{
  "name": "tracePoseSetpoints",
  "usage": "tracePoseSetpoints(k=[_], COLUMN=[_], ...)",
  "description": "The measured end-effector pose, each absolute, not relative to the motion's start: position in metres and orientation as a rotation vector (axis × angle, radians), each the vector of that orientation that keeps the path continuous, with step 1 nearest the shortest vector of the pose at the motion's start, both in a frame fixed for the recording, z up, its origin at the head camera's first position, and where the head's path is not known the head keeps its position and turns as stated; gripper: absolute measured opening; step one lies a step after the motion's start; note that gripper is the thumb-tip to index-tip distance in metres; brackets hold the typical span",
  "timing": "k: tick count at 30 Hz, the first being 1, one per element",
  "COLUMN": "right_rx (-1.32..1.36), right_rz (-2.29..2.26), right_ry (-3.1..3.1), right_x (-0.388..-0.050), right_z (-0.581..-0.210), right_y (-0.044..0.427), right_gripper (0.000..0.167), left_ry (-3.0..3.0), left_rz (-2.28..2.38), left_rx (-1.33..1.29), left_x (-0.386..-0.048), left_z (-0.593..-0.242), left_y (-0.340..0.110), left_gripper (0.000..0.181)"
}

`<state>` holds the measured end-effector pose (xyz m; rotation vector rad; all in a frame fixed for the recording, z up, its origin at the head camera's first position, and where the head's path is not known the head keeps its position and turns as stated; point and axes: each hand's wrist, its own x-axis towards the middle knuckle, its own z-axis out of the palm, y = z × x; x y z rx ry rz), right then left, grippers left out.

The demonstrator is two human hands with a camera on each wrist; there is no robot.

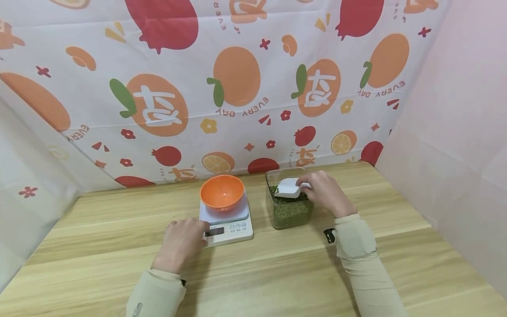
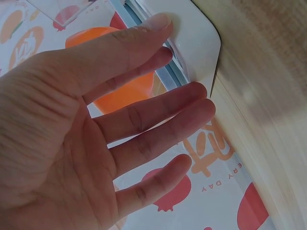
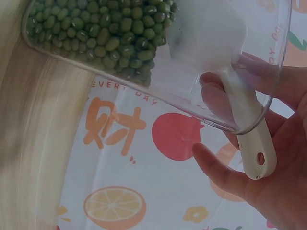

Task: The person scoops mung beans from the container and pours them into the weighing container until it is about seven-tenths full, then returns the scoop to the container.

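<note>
1. In the head view, I saw the orange bowl upright on the white scale, toward its twelve o'clock side. The left hand was at eight o'clock of this scale, its fingertips by the edge. Between two and three o'clock from the scale, the clear container stood on the wooden table, partly filled with green beans. The right hand, at its three o'clock, held the white scoop in the opening.

2. In the left wrist view, I observed the fingers loosely spread, the middle two close together. The thumb overlapped the scale near twelve o'clock; whether it pressed, I could not tell.

3. In the right wrist view, thumb and fingers pinched the scoop's handle around three o'clock, partly seen through the container's wall; one finger stood apart. The beans lay toward eleven o'clock, the scoop's broad part toward one.
</note>
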<state>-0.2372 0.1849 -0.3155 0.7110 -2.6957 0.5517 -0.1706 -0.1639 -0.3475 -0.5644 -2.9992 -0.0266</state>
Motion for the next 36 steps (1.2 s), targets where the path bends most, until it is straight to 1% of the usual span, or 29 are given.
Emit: tracePoseSetpoints(k=[19,27,36], right_rx=[0.77,0.84,0.832], right_rz=[0.524,0.467,0.426], right_ry=[-2.674,-2.644,-2.676], right_x=[-0.239,-0.24,-0.24], right_z=[-0.303,-0.296,-0.289], right_y=[0.189,0.191,0.19], right_gripper=[0.015,0.015,0.014], left_ry=[-3.005,-2.987,-2.995], left_rz=[-0.038,-0.034,-0.041], left_rx=[-0.554,-0.568,-0.561], left_x=[-0.169,-0.169,-0.169], left_z=[-0.349,-0.349,-0.349], left_y=[-0.164,-0.165,-0.165], left_gripper=[0.021,0.02,0.021])
